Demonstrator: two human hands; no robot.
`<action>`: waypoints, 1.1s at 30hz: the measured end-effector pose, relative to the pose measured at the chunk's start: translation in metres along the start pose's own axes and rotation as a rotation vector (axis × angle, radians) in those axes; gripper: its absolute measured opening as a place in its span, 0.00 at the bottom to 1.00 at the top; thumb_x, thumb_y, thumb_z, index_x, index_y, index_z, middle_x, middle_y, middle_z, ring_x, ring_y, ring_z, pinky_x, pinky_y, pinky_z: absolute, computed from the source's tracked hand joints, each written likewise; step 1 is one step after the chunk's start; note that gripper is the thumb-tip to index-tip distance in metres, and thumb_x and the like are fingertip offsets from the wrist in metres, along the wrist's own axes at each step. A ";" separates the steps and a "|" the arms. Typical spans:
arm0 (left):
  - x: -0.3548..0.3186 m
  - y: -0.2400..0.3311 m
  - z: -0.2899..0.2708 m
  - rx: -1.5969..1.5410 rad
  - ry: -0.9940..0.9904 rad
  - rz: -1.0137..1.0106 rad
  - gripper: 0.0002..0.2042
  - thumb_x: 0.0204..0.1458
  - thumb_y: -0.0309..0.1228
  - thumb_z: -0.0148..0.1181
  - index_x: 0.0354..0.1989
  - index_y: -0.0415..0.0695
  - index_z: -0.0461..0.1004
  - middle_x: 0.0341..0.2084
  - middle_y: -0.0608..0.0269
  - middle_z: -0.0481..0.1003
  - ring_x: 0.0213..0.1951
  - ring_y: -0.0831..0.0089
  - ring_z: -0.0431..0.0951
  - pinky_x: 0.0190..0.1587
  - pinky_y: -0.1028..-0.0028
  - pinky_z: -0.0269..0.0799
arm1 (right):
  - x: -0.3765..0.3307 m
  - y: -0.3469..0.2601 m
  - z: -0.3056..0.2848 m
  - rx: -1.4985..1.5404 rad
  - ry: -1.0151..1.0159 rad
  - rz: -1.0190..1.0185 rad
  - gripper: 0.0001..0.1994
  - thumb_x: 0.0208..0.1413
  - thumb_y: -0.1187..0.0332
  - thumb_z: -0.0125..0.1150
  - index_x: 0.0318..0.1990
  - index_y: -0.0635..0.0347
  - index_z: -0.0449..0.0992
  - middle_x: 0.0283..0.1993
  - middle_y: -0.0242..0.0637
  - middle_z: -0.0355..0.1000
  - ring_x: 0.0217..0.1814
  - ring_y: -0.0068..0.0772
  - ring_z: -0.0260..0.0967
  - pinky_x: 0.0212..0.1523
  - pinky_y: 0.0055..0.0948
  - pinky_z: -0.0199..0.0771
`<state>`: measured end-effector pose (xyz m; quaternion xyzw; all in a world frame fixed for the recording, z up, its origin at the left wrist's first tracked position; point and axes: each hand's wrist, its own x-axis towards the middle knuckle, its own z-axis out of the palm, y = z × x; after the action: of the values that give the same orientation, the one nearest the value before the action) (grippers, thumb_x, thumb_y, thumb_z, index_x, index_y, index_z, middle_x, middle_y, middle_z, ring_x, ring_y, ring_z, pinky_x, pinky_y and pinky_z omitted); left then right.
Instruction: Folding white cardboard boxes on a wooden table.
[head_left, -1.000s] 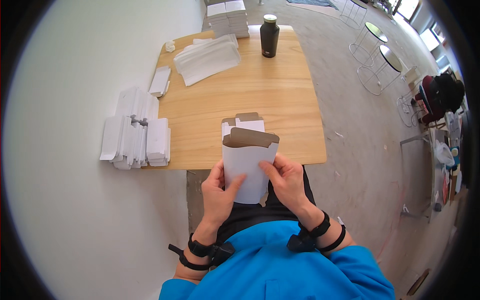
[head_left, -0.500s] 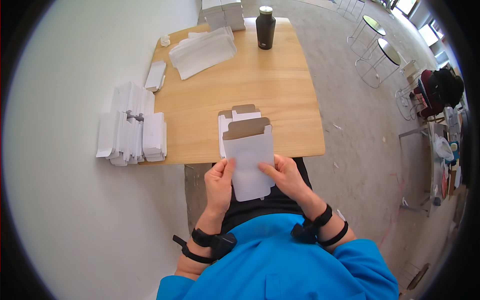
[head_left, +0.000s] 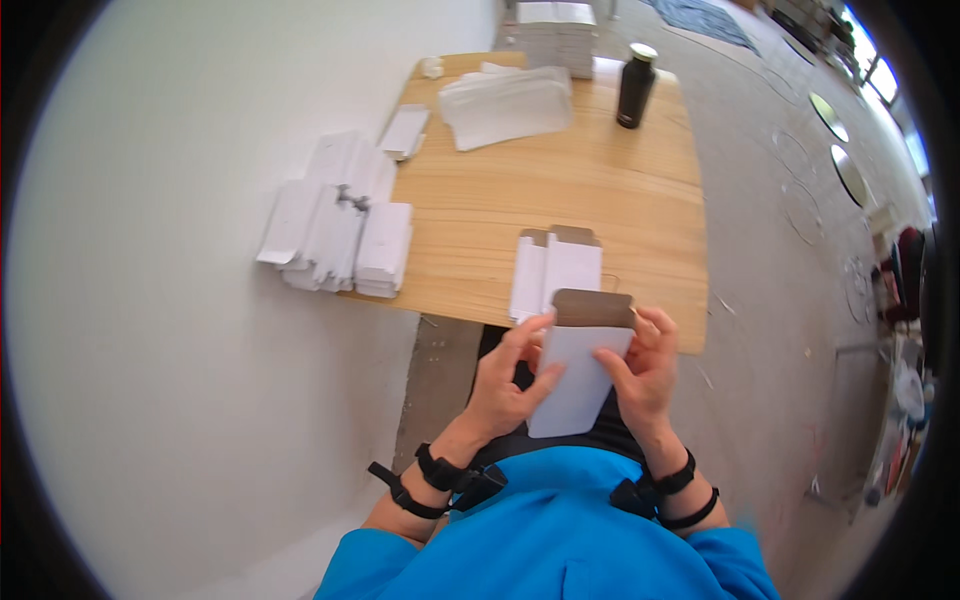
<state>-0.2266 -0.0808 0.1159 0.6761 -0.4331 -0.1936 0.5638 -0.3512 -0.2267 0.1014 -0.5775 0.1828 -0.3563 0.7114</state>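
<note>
I hold a white cardboard box (head_left: 578, 385) in front of my waist, just off the table's near edge. Its grey-brown flap stands up at the far end. Along the box's left side is my left hand (head_left: 505, 385), its thumb on the face and its fingers up by the flap corner. My right hand (head_left: 648, 370) grips the right side, thumb pressed on the face and fingers partly hidden behind. Beyond the held box, flat white cartons (head_left: 572, 265) with grey-brown flaps lie on the table.
Stacks of folded white cartons (head_left: 325, 225) crowd the wooden table's (head_left: 480, 195) left edge. Farther back are one small carton pile (head_left: 405, 130), white sheets (head_left: 505, 105), a crumpled white piece (head_left: 432, 67), a tall carton stack (head_left: 555, 40) and a black bottle (head_left: 636, 88). Stools (head_left: 850, 175) stand right.
The view has swung, shifting the table rightward and tilting it. The box now looks narrower, its sides drawn in. My left fingers have spread and moved up toward the flap.
</note>
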 end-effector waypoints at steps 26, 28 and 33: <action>-0.030 -0.007 -0.012 -0.066 -0.056 -0.148 0.16 0.54 0.22 0.64 0.52 0.41 0.75 0.38 0.63 0.72 0.37 0.75 0.74 0.36 0.77 0.72 | -0.007 -0.010 -0.002 0.039 -0.166 0.347 0.08 0.57 0.78 0.64 0.44 0.68 0.78 0.40 0.34 0.77 0.40 0.18 0.73 0.40 0.18 0.75; -0.029 -0.005 -0.014 -0.070 -0.125 -0.194 0.11 0.58 0.25 0.60 0.49 0.40 0.77 0.35 0.64 0.72 0.35 0.77 0.73 0.33 0.79 0.68 | -0.011 -0.002 -0.018 -0.238 -0.363 0.361 0.07 0.58 0.76 0.63 0.43 0.67 0.79 0.36 0.33 0.77 0.34 0.17 0.71 0.36 0.17 0.73; -0.029 -0.012 -0.009 -0.129 -0.190 -0.243 0.09 0.62 0.28 0.55 0.44 0.39 0.79 0.32 0.64 0.74 0.34 0.77 0.72 0.36 0.78 0.67 | -0.011 0.003 -0.030 -0.443 -0.453 0.499 0.09 0.64 0.67 0.59 0.39 0.65 0.79 0.32 0.33 0.77 0.32 0.16 0.70 0.33 0.16 0.71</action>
<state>-0.2315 -0.0523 0.1006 0.6646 -0.3862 -0.3506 0.5350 -0.3786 -0.2393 0.0888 -0.7185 0.2285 0.0116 0.6568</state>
